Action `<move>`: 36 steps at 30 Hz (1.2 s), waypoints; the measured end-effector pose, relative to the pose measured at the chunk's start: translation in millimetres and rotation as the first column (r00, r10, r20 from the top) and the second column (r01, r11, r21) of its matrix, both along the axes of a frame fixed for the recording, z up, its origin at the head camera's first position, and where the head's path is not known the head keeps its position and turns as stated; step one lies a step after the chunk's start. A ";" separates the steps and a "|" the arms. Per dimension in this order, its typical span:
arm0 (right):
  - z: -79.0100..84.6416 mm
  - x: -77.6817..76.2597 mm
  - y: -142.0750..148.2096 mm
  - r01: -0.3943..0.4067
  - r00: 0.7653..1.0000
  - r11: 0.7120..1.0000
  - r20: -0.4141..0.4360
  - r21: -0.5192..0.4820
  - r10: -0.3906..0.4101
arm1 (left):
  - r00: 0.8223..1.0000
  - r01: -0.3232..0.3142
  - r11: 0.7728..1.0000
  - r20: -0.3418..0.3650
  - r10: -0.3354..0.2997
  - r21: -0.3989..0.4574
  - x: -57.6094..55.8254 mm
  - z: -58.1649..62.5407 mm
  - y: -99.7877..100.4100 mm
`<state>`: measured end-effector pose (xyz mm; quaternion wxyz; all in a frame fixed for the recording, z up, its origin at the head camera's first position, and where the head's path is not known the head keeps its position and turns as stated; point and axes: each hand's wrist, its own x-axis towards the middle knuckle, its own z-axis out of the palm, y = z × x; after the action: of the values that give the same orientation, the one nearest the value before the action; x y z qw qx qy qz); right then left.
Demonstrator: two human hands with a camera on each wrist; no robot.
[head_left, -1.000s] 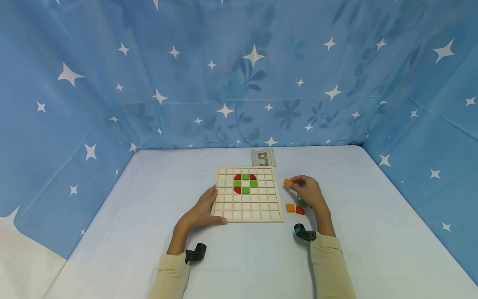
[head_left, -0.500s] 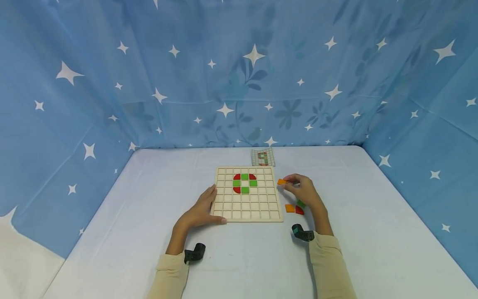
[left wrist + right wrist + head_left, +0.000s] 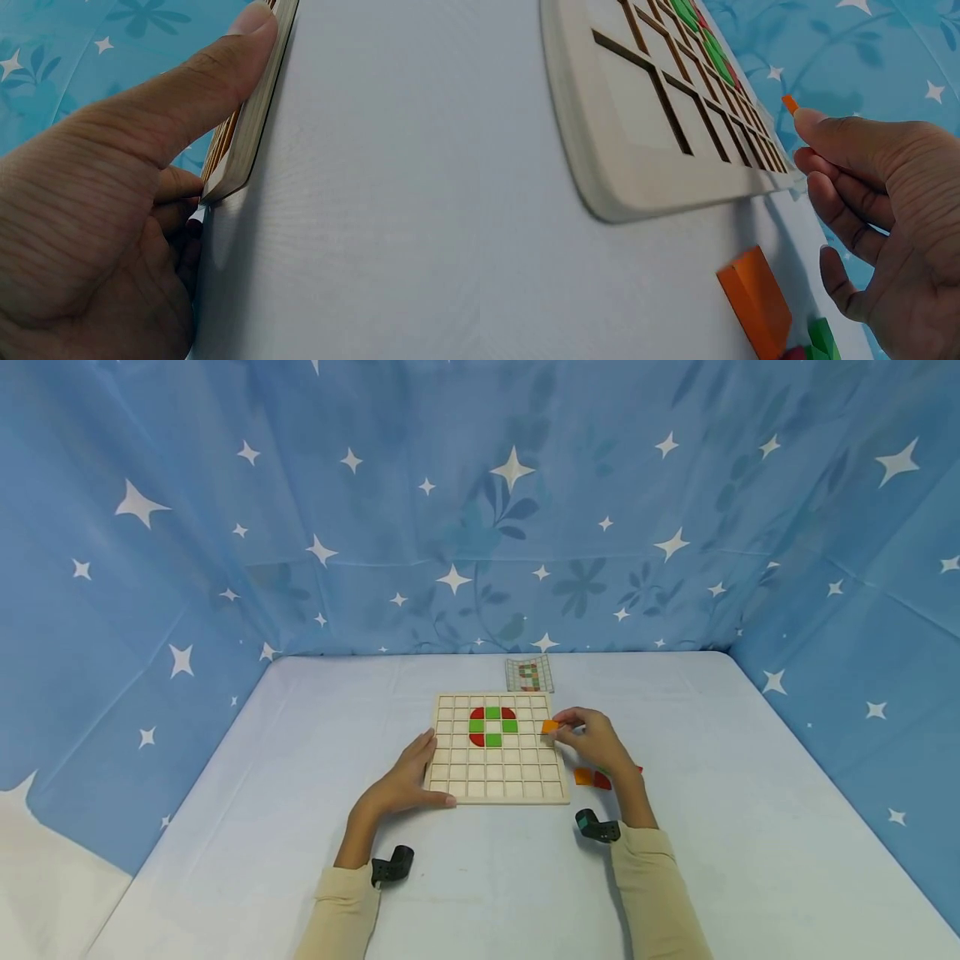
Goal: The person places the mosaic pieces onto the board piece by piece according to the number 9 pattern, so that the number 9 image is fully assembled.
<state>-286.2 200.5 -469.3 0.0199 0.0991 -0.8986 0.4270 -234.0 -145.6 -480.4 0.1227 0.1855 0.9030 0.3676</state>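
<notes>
My right hand (image 3: 596,741) pinches an orange square tile (image 3: 550,727) between thumb and fingertips, just above the right edge of the wooden grid board (image 3: 491,772). In the right wrist view, a thin side of this tile (image 3: 790,104) sticks out past the thumb. Red quarter-round tiles (image 3: 477,741) and green square tiles (image 3: 492,740) form a ring around a bare cell in the board's upper half. My left hand (image 3: 405,781) rests at the board's near left corner, fingers along the left side and thumb (image 3: 217,75) on the near edge.
Right of the board lie another orange tile (image 3: 583,777), a red tile (image 3: 602,780) and a green tile (image 3: 823,341), partly behind the right hand. A pattern card (image 3: 528,675) with a printed grid stands behind the board. Starry blue curtains (image 3: 337,527) surround the white table (image 3: 300,727).
The right hand has moved left with the orange tile, from beside the board to over its right edge. The left hand stays in place at the board's corner.
</notes>
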 end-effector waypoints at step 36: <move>-5.8 2.4 -45.6 -0.160 0.987 0.985 -0.003 -0.060 0.160 | 1.000 -0.001 1.000 0.008 0.001 -0.007 0.3 0.5 -1.5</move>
<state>-283.8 154.8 -475.0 -0.0124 0.1698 -0.8744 0.4543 -233.7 -147.1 -479.9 0.1270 0.1830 0.9039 0.3652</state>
